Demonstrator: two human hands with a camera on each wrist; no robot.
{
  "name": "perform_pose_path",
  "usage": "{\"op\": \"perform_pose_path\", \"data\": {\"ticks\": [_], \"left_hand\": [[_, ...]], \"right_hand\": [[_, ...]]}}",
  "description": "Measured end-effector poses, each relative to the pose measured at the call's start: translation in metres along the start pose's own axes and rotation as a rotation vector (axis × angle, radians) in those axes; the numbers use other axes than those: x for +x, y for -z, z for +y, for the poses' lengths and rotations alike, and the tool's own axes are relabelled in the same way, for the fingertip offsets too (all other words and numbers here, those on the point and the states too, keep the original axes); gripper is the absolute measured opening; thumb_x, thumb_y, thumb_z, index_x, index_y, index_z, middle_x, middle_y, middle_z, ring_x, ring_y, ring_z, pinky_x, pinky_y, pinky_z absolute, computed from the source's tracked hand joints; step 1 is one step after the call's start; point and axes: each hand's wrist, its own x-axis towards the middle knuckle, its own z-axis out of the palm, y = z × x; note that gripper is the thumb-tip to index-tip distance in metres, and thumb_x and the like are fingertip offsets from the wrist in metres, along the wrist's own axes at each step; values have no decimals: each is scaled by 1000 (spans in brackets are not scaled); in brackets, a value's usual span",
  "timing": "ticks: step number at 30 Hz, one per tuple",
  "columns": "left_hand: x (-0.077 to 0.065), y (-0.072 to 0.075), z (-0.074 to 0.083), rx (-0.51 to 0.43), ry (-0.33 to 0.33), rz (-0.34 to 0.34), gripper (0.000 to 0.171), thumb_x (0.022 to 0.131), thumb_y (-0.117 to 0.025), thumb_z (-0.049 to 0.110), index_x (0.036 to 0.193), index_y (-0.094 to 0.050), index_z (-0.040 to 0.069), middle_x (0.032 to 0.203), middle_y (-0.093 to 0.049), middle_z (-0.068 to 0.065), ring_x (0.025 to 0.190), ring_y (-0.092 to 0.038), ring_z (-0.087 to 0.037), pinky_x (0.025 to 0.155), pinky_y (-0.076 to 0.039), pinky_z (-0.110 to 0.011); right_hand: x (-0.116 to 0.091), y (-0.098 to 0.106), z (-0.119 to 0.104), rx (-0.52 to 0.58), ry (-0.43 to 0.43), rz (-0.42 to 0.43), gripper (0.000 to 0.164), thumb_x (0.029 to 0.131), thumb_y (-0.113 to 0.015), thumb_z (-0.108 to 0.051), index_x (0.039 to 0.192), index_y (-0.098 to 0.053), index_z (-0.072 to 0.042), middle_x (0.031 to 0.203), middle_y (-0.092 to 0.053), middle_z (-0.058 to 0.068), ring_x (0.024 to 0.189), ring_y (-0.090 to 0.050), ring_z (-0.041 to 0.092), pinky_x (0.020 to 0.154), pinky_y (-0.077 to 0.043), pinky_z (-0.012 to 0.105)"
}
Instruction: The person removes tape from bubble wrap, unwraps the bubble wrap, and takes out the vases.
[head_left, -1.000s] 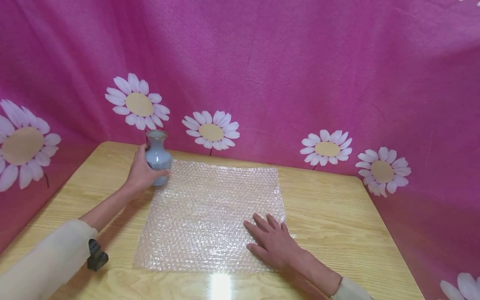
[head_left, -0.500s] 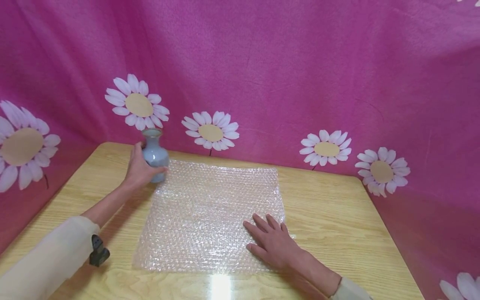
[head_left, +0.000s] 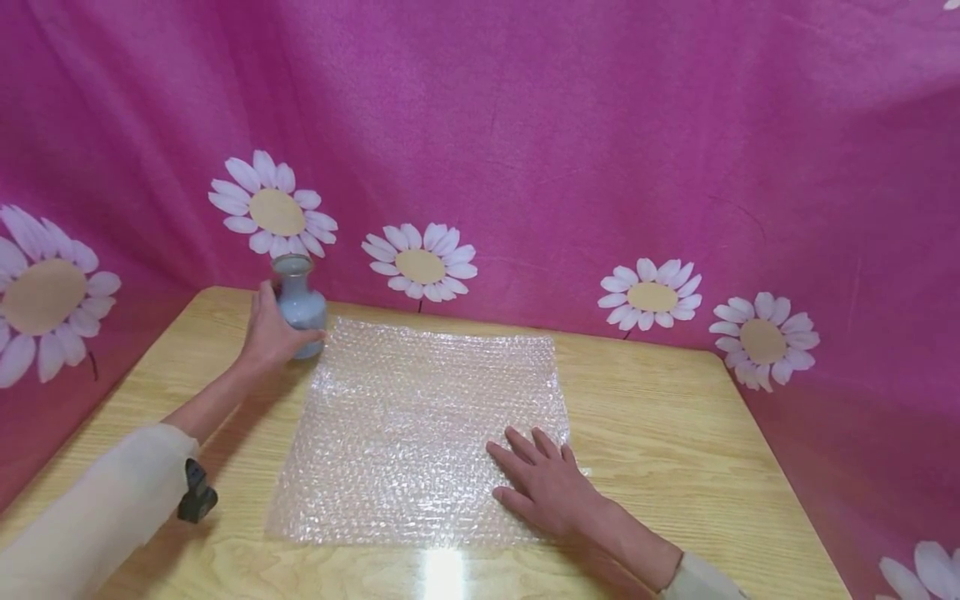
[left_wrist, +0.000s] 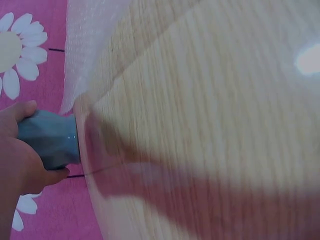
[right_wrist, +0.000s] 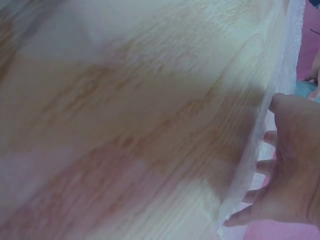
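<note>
My left hand [head_left: 272, 333] grips a glossy pale blue vase [head_left: 303, 308] around its body, with the thumb along its front. The vase is upright, with a narrow neck and a brownish rim, at the far left corner of a sheet of bubble wrap [head_left: 420, 417]. In the left wrist view the vase's base [left_wrist: 60, 140] shows between thumb and fingers, close to the table; whether it touches is hard to tell. My right hand [head_left: 551, 487] lies with spread fingers on the bubble wrap's near right part. In the right wrist view its fingertips [right_wrist: 267, 167] touch the sheet.
The bubble wrap lies flat on a light wood-grain table [head_left: 660, 433]. A magenta cloth [head_left: 525, 167] with white daisies hangs behind the table and at both sides. A dark device [head_left: 197, 493] is fixed at the left sleeve.
The left hand has moved the vase a little to the left, off the bubble wrap's corner. My right hand has stayed in place.
</note>
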Motion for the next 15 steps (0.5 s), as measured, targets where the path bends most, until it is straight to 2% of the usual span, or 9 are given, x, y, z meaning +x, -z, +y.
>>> {"op": "perform_pose_path", "data": {"ticks": [6, 15], "left_hand": [[7, 2, -3, 30, -32, 8, 95, 75, -84, 4, 143, -18, -8, 138, -29, -33, 129, -35, -51, 108, -32, -64], [15, 2, -9, 57, -16, 36, 101, 72, -85, 4, 144, -16, -10, 139, -28, -35, 129, -35, -52, 108, -32, -63]], "right_hand": [[0, 0, 0, -1, -7, -8, 60, 103, -45, -51, 155, -38, -23, 160, -31, 13, 141, -25, 51, 102, -26, 77], [0, 0, 0, -5, -18, -23, 60, 103, -43, -52, 156, -37, -24, 161, -28, 13, 142, -22, 50, 103, -25, 77]]}}
